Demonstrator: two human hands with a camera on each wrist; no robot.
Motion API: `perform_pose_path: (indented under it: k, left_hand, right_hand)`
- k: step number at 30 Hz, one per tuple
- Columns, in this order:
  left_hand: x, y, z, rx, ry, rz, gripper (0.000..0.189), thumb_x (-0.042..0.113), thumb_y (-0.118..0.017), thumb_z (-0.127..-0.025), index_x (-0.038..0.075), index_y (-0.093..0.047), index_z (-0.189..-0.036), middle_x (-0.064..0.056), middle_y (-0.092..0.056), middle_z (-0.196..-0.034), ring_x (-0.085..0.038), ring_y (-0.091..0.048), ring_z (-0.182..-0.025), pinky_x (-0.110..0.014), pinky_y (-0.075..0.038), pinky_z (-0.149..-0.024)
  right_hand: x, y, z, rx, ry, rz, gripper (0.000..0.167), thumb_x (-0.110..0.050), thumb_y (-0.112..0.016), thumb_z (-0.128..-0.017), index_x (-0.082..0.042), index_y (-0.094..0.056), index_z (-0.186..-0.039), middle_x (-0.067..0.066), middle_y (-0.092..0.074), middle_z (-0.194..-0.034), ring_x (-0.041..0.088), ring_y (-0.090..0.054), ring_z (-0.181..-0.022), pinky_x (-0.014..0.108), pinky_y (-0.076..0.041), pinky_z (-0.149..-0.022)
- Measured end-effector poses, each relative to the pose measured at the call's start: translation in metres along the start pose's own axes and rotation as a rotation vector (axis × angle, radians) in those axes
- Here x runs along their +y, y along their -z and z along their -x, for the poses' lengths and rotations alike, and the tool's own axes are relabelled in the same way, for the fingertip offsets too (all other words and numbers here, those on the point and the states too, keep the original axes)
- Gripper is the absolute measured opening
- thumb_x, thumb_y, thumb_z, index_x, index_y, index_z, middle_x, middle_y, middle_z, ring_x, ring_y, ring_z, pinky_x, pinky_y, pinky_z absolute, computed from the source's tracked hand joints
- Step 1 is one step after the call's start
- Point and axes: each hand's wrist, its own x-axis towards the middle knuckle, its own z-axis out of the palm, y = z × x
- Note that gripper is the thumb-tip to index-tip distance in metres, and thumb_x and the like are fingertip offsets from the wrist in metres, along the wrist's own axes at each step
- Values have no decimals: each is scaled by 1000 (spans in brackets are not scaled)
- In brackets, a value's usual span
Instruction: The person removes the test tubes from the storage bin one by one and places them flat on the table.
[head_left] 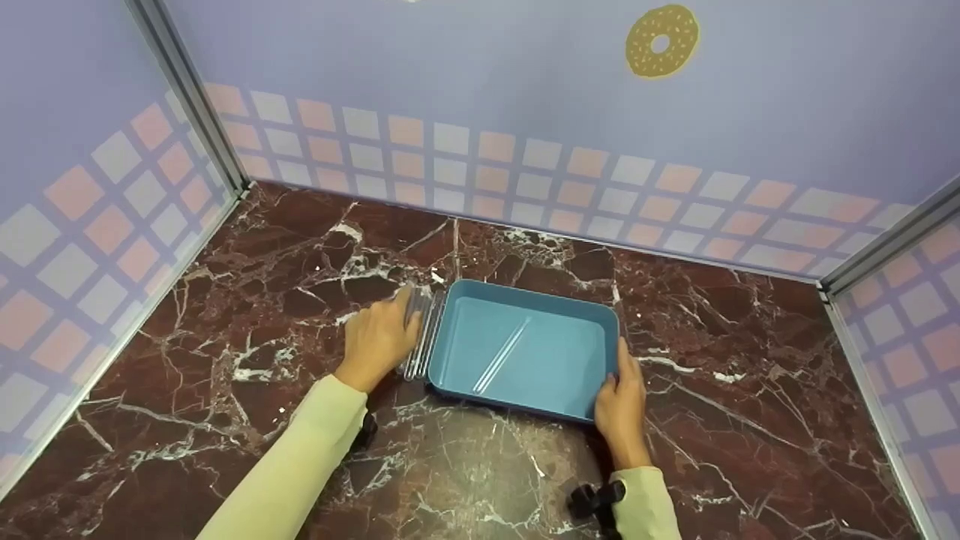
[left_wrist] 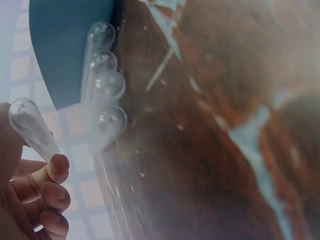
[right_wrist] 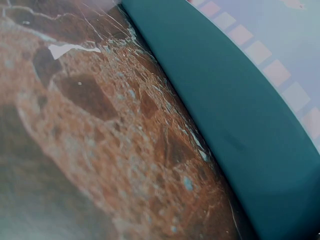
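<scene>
A blue rectangular tray (head_left: 559,367) sits on the marble-patterned surface, with one clear test tube (head_left: 502,355) lying slantwise inside it. Along its left side several more clear test tubes (left_wrist: 109,86) lie side by side, their rounded ends toward me. My left hand (head_left: 379,335) is just left of this row and pinches a single clear test tube (left_wrist: 31,124) between thumb and fingers, tilted away from the others. At the tray's right end my right hand (head_left: 624,397) grips the rim, thumb over the edge and fingers along the outer wall. The right wrist view shows only the tray's side, not the fingers.
Dark red marbled tabletop (head_left: 750,420) surrounds the tray. A lilac back wall (head_left: 480,90) with a checked band and a doughnut picture stands behind, and side panels (head_left: 67,225) close off the left and right.
</scene>
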Motion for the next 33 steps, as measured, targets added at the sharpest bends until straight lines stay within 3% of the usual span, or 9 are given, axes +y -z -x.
perform_pose_path:
  k: [4,20,33]
  left_hand:
    - [-3,0,-1,-21,21,1,42,28,-63,-89,15,-59,-128,-16,-65,-64,-25,-48,-42,-39,-35,-40]
    - [-10,-5,0,-49,38,-11,39,29,-62,-89,11,-59,-124,-22,-69,-74,-38,-62,-55,-47,-44,-46]
    - [-14,-11,-2,-94,64,-15,43,30,-60,-91,9,-59,-128,-20,-69,-75,-33,-59,-52,-44,-43,-46]
  right_hand:
    - [-1,1,0,1,-5,-7,58,12,-40,-90,1,-34,-147,29,-39,-145,44,-35,-138,53,-27,-114]
    - [-1,1,0,-4,-26,-9,58,11,-41,-91,-1,-36,-147,28,-39,-147,44,-35,-138,53,-27,-113]
    - [0,0,0,5,-40,2,58,11,-41,-91,-3,-36,-148,26,-39,-148,41,-35,-139,51,-28,-114]
